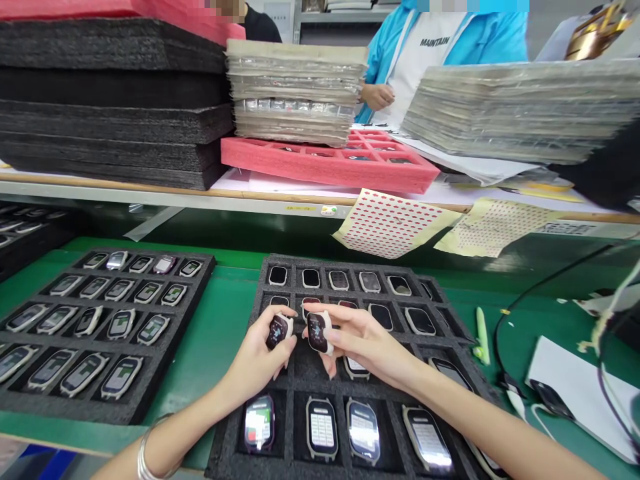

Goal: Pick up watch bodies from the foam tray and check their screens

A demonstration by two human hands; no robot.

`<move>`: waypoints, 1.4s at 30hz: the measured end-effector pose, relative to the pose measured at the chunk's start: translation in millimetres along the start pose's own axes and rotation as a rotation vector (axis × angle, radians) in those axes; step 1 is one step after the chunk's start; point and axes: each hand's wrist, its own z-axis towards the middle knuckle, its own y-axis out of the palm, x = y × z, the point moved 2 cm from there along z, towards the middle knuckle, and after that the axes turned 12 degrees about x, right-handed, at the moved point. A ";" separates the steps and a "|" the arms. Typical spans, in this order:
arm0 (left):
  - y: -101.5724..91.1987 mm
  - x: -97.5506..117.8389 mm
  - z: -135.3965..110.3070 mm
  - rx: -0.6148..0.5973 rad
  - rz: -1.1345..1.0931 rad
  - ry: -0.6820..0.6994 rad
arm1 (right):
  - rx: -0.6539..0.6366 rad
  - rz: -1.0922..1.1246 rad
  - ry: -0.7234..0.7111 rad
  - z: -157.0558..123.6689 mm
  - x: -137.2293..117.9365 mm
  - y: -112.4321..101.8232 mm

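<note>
My left hand (257,360) is closed around a small smartwatch body (278,331) with a lit dark screen. My right hand (363,343) pinches a second smartwatch body (318,331) beside it. Both hands hover over the middle of a black foam tray (295,267) whose pockets hold several watch bodies, some dark, some with lit screens (322,428). The two held watches nearly touch each other.
A second black foam tray (203,263) full of watch bodies lies to the left on the green belt. Above, a shelf carries stacked black foam (110,100), a pink foam tray (320,167), plastic tray stacks (520,110) and red-dot sticker sheets (390,223). Cables and a white pen (483,333) lie right. A person in blue stands behind.
</note>
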 end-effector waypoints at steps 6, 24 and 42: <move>0.0 -1.2 -2.0 -0.008 0.016 0.035 | -0.006 -0.063 -0.014 -0.8 0.6 0.0; -2.3 2.0 -4.7 0.028 0.087 0.095 | 0.018 -0.102 -0.040 -4.8 -6.4 4.8; -4.5 2.3 -5.1 0.079 0.050 0.070 | 0.024 -0.101 0.017 -8.5 -6.3 5.2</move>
